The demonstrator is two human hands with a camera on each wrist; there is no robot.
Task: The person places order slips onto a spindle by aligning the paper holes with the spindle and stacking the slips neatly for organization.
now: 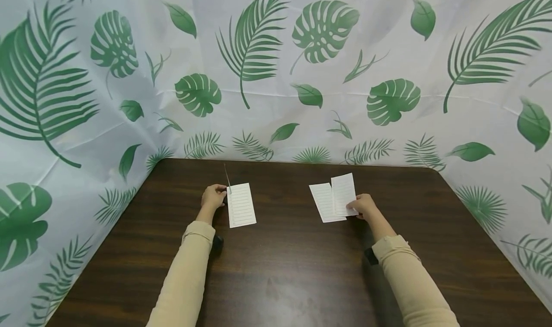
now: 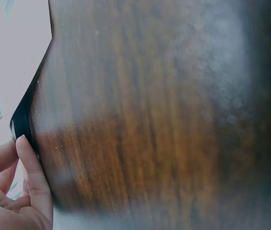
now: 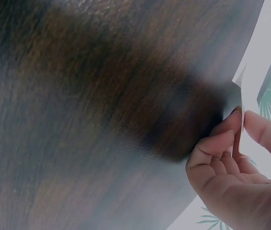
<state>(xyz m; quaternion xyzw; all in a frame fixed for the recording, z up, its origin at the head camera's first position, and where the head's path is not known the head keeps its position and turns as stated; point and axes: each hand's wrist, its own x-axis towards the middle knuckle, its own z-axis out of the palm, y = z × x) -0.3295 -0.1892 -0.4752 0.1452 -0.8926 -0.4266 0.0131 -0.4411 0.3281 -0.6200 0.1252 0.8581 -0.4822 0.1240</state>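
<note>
**Left hand (image 1: 213, 197) pinches the left card (image 1: 241, 207); right hand (image 1: 364, 205) pinches the upper card (image 1: 343, 193) of an overlapping pair**

Read with the clock centred on the tabletop (image 1: 276, 274) in the head view, twelve at its far edge, a left sleeve (image 1: 181, 274) and a right sleeve (image 1: 414, 274), both cream, enter from about seven and five o'clock.

Farther in, the hands are well apart, at ten and two. The left has finger and thumb closed on its card's left edge; a dark strip shows there, too blurred to identify. The right has its thumb on the upper card's face, fingers behind.

The left card, at ten o'clock, is a white upright rectangle ruled with fine grey, evenly spaced lines. A thin brownish strand (image 1: 227, 176) runs from its upper left corner toward half past eleven.

At one o'clock, the upper card is white with fainter lines; the right wrist view shows its thin edge slightly curved. It covers the right part of the lower card (image 1: 322, 203), equally white and faintly lined, whose top leans toward eleven.

Past the dark brown wood-grain tabletop hangs a white backdrop (image 1: 267, 11) printed with green leaves.
</note>
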